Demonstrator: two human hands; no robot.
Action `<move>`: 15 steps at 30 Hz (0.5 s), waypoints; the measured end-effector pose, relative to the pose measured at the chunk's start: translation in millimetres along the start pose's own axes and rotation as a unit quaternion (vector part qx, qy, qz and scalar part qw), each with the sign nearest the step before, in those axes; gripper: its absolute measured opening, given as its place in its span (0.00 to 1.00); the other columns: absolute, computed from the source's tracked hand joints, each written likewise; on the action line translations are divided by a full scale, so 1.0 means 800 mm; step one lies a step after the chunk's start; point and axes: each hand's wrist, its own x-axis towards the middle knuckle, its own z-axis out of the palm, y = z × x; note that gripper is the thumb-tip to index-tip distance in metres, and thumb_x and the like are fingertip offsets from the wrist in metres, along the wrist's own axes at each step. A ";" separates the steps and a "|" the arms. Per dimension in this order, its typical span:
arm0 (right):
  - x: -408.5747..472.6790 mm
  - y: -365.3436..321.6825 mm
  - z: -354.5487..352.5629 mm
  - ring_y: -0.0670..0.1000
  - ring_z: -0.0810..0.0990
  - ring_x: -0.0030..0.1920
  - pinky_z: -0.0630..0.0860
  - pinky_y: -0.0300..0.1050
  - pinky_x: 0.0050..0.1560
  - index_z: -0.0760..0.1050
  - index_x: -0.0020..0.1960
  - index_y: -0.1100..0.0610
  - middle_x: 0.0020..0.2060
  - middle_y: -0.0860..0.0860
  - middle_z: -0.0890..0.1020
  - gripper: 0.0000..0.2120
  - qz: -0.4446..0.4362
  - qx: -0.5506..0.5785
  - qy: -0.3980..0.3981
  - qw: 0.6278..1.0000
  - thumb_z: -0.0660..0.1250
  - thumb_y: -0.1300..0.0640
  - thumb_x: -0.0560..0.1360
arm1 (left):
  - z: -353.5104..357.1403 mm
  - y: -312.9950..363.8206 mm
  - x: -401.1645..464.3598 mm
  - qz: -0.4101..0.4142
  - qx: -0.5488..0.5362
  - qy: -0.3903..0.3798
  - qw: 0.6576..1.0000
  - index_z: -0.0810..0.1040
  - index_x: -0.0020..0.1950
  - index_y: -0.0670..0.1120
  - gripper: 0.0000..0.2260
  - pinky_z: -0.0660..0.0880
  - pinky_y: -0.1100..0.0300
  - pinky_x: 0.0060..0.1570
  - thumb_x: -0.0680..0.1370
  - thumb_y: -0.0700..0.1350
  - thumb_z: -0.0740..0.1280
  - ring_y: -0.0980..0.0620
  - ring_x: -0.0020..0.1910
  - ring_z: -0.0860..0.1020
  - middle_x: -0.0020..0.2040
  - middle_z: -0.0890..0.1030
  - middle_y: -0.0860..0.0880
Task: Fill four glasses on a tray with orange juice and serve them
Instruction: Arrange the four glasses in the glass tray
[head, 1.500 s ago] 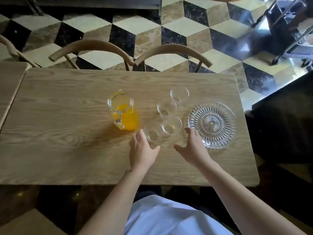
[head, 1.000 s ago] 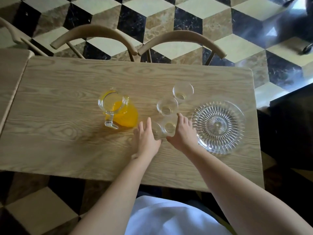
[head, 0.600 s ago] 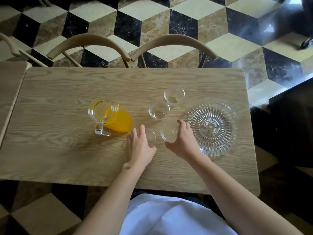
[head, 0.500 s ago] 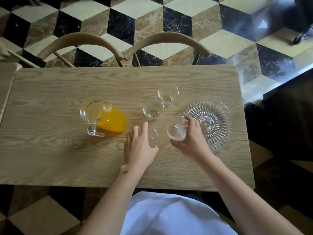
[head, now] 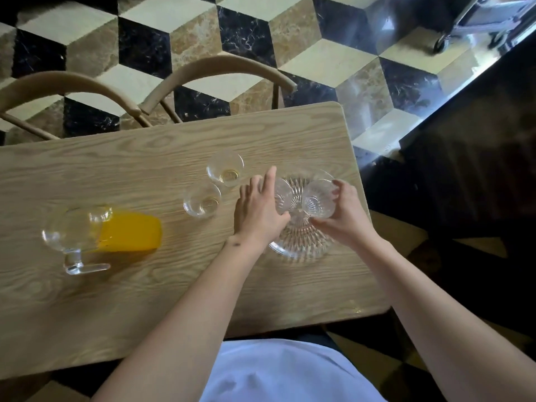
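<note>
A round cut-glass tray (head: 301, 242) lies on the wooden table (head: 145, 285) near its right end. My right hand (head: 345, 216) grips a clear glass (head: 317, 198) over the tray. My left hand (head: 258, 210) holds a second clear glass (head: 282, 194) at the tray's left side, with its fingers partly hiding it. Two more empty glasses (head: 202, 200) (head: 225, 167) stand on the table left of the tray. A glass jug of orange juice (head: 101, 233) stands further left, handle toward me.
Two curved wooden chair backs (head: 226, 68) (head: 63, 85) stand at the table's far side. The table's right edge (head: 374, 227) is close beside the tray, with dark furniture (head: 464, 169) beyond it. A tiled floor (head: 319, 53) lies behind.
Both hands took a glass each from the table and carried them right, over the tray. The camera view shifted right as well.
</note>
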 end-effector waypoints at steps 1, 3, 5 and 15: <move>0.004 0.002 -0.001 0.54 0.70 0.70 0.70 0.52 0.71 0.57 0.79 0.57 0.69 0.55 0.69 0.50 0.000 -0.002 0.002 1.000 0.81 0.49 0.65 | 0.005 0.000 0.006 -0.002 0.001 -0.007 1.000 0.53 0.81 0.53 0.43 0.73 0.47 0.61 0.72 0.52 0.74 0.40 0.66 0.69 0.72 0.67 0.45; 0.012 0.004 -0.001 0.54 0.69 0.71 0.70 0.53 0.71 0.57 0.79 0.56 0.71 0.56 0.68 0.51 0.001 -0.012 0.003 1.000 0.80 0.47 0.65 | 0.013 0.000 0.014 -0.004 0.005 -0.016 1.000 0.54 0.80 0.53 0.42 0.75 0.46 0.60 0.72 0.52 0.74 0.40 0.66 0.70 0.71 0.68 0.45; 0.020 0.006 0.000 0.54 0.69 0.71 0.70 0.52 0.70 0.56 0.79 0.56 0.71 0.56 0.67 0.51 0.001 -0.031 0.001 1.000 0.80 0.46 0.66 | 0.019 -0.001 0.021 -0.006 0.009 -0.023 1.000 0.56 0.79 0.52 0.41 0.74 0.47 0.60 0.72 0.52 0.74 0.40 0.65 0.69 0.70 0.68 0.45; 0.026 0.017 0.009 0.54 0.68 0.72 0.71 0.53 0.70 0.55 0.79 0.56 0.72 0.56 0.67 0.51 0.014 -0.038 -0.017 0.999 0.80 0.47 0.66 | 0.038 -0.004 0.028 0.003 0.001 -0.043 0.999 0.58 0.77 0.51 0.39 0.73 0.48 0.60 0.72 0.50 0.75 0.41 0.67 0.68 0.72 0.68 0.46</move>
